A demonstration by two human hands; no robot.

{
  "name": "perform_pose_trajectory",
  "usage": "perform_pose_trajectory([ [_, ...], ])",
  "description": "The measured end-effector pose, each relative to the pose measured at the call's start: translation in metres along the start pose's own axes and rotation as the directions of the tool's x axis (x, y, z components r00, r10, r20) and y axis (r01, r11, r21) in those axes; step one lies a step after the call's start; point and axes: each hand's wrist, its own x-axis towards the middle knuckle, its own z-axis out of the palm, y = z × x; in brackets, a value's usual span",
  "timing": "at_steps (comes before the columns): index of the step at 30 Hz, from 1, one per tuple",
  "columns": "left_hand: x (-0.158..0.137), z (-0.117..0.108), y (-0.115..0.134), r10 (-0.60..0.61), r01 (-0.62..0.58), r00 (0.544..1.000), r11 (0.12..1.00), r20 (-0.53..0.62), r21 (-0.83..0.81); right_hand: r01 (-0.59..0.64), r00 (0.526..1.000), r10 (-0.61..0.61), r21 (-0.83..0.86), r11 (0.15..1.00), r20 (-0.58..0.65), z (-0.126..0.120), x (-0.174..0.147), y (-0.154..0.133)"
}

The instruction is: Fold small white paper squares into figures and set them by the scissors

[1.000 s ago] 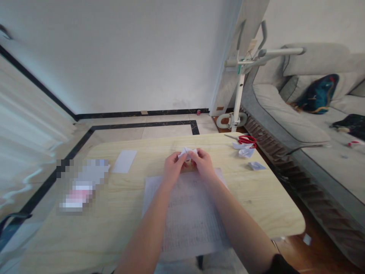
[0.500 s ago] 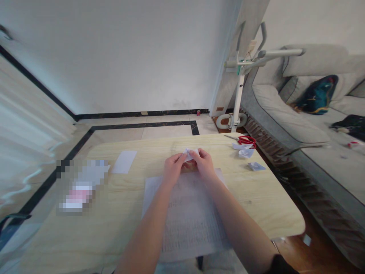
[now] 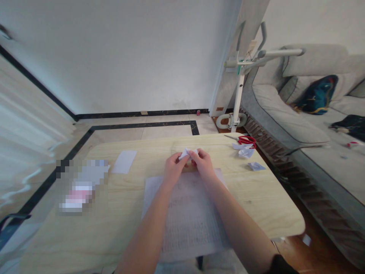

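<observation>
A small folded piece of white paper [image 3: 186, 153] is held up between my two hands, just beyond the top edge of a large printed sheet [image 3: 194, 217]. My left hand [image 3: 173, 166] pinches its left side with thumb and fingers. At its right side, my right hand [image 3: 203, 163] grips it the same way, the thumbs close together at the middle. The fingers behind the paper are partly hidden. Both forearms reach across the printed sheet, which lies flat on the wooden table [image 3: 125, 213].
Red-handled scissors [image 3: 245, 141] lie at the far right of the table beside folded paper pieces [image 3: 245, 152] and another folded piece [image 3: 256, 166]. A white sheet [image 3: 124, 161] lies left, near a blurred-out item [image 3: 85, 182]. A grey sofa [image 3: 302, 118] stands right of the table.
The paper between my fingers has shifted slightly in shape and angle, with more of it showing on the left. My thumbs have moved a little; both hands keep their grip.
</observation>
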Motion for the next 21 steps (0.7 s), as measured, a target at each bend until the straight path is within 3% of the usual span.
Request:
perform_pose_trajectory([
  [12, -0.0008, -0.0006, 0.0014, -0.017, 0.017, 1.000, 0.998, 0.007, 0.067, -0.038, 0.999, 0.038, 0.079, 0.996, 0.004, -0.0001, 0.0013, 0.0034],
  [16, 0.0010, -0.0003, -0.0007, -0.027, 0.028, 0.999, 0.999, -0.029, 0.017, -0.006, 0.998, 0.004, 0.025, 1.000, 0.063, 0.0000, 0.0002, 0.0004],
  [21, 0.0015, -0.0003, 0.0001, -0.040, 0.039, 0.998, 0.999, -0.041, -0.018, -0.005, 0.999, 0.007, -0.052, 0.999, 0.050, -0.0009, 0.0008, 0.0004],
])
